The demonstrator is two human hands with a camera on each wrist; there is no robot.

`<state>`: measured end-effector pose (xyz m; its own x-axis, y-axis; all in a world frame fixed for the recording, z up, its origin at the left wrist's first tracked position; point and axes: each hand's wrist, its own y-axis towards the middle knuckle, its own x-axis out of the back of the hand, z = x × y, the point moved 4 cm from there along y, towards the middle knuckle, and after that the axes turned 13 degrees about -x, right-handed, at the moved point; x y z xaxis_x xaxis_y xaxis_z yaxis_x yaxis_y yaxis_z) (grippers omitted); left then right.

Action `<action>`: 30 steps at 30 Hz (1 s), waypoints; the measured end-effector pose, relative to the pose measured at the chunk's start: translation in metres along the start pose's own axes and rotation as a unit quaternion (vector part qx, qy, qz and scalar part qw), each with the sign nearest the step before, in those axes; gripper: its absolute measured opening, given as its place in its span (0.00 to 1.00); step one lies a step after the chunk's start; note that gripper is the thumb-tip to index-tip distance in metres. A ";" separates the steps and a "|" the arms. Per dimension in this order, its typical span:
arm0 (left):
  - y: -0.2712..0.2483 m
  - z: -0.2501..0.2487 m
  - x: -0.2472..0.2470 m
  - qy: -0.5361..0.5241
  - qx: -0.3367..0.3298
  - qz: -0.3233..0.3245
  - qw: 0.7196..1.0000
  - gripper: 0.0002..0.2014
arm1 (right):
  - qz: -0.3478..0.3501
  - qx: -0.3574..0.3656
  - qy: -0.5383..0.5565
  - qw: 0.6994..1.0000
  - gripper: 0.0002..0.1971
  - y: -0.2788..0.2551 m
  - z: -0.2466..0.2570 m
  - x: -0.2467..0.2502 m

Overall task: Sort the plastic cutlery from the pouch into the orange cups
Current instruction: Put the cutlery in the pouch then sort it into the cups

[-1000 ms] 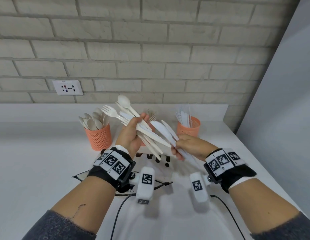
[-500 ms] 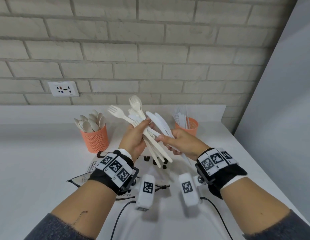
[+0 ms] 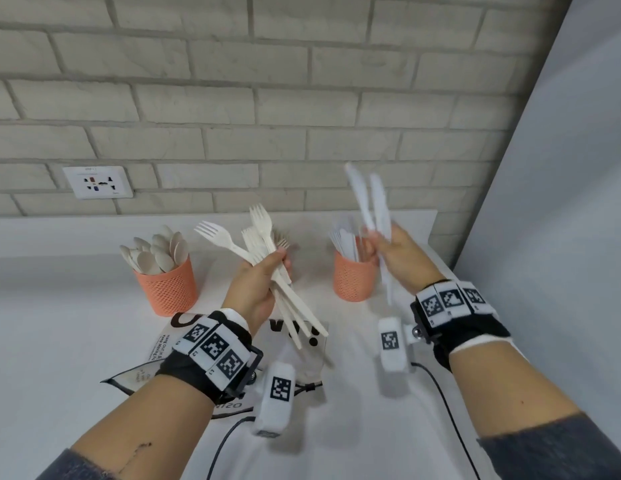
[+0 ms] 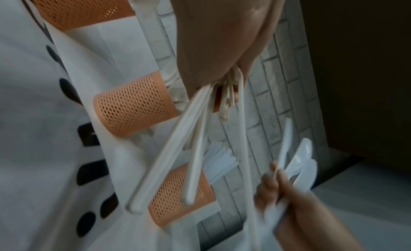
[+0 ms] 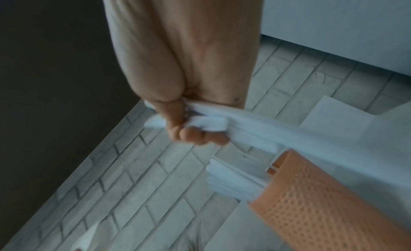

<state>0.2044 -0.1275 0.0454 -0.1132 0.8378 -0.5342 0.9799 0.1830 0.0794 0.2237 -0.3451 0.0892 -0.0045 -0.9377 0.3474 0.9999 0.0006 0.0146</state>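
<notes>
My left hand (image 3: 264, 275) grips a bunch of cream plastic forks (image 3: 257, 233), tines up and handles fanning down over the pouch (image 3: 302, 344). My right hand (image 3: 388, 251) pinches two white plastic knives (image 3: 368, 199), blades up, just above and right of the right orange cup (image 3: 354, 278), which holds several white knives. The left orange cup (image 3: 167, 289) is full of spoons. A middle orange cup (image 4: 133, 103) with forks shows in the left wrist view; in the head view my left hand hides it. The knives (image 5: 222, 124) cross my fingers beside the cup (image 5: 322, 193).
The white counter (image 3: 59, 323) ends at a brick wall (image 3: 302, 116) with a socket (image 3: 97, 183). A grey panel (image 3: 562, 202) closes off the right side. Camera cables (image 3: 447, 410) trail over the counter near my wrists.
My right hand pulled two knives out of the bunch in my left hand and carried them up and right toward the right cup. The left hand keeps only forks.
</notes>
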 end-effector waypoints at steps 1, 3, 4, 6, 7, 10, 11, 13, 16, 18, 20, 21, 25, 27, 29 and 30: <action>-0.001 0.003 -0.003 -0.001 0.000 0.008 1.000 0.14 | -0.051 0.027 0.032 0.998 0.09 0.009 0.006 0.007; -0.002 0.008 -0.009 -0.003 0.001 0.023 1.000 0.21 | -0.126 0.075 0.099 0.984 0.07 0.026 0.016 0.016; -0.003 0.009 -0.013 0.001 -0.004 0.034 0.999 0.19 | -0.151 0.092 0.123 0.977 0.07 0.035 0.018 0.017; -0.005 0.008 -0.020 0.019 -0.013 0.056 0.998 0.08 | -0.176 0.107 0.150 0.967 0.07 0.051 0.018 0.013; -0.007 0.006 -0.023 0.026 -0.016 0.067 0.997 0.05 | -0.178 0.104 0.150 0.967 0.07 0.059 0.015 0.009; -0.009 0.004 -0.027 0.037 -0.024 0.108 0.993 0.08 | -0.142 0.049 0.110 0.983 0.06 0.077 -0.003 -0.005; -0.008 0.003 -0.027 0.040 -0.023 0.118 0.992 0.09 | -0.128 0.026 0.095 0.987 0.08 0.083 -0.011 -0.009; -0.006 0.003 -0.025 0.040 -0.019 0.129 0.991 0.11 | -0.123 0.000 0.084 0.989 0.15 0.092 -0.024 -0.012; -0.003 0.003 -0.023 0.029 -0.012 0.137 0.990 0.12 | -0.137 -0.018 0.081 0.987 0.13 0.095 -0.034 -0.015; -0.001 0.005 -0.022 0.024 -0.010 0.141 0.990 0.11 | -0.115 -0.040 0.049 0.991 0.05 0.101 -0.041 -0.021; 0.001 0.006 -0.021 0.019 -0.008 0.141 0.990 0.09 | -0.097 -0.062 0.041 0.992 0.03 0.104 -0.043 -0.023; 0.001 0.006 -0.021 0.019 -0.008 0.141 0.990 0.08 | -0.095 -0.066 0.053 0.992 0.05 0.105 -0.043 -0.023; 0.003 0.007 -0.018 0.043 -0.021 0.126 0.991 0.07 | -0.155 0.019 0.039 0.987 0.18 0.095 -0.019 -0.014; 0.006 0.007 -0.015 0.054 -0.034 0.107 0.992 0.08 | -0.222 0.134 0.005 0.966 0.20 0.077 0.006 -0.015; 0.008 0.006 -0.014 0.066 -0.056 0.093 0.992 0.10 | -0.193 0.190 0.013 0.962 0.13 0.056 0.030 -0.026; 0.008 0.004 -0.015 0.072 -0.069 0.088 0.991 0.11 | -0.138 0.185 0.012 0.973 0.09 0.047 0.039 -0.037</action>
<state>0.2143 -0.1409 0.0504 0.0265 0.9256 -0.3775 0.9560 0.0869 0.2802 0.2699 -0.2972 0.1135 -0.2666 -0.9281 0.2600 0.8875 -0.1312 0.4417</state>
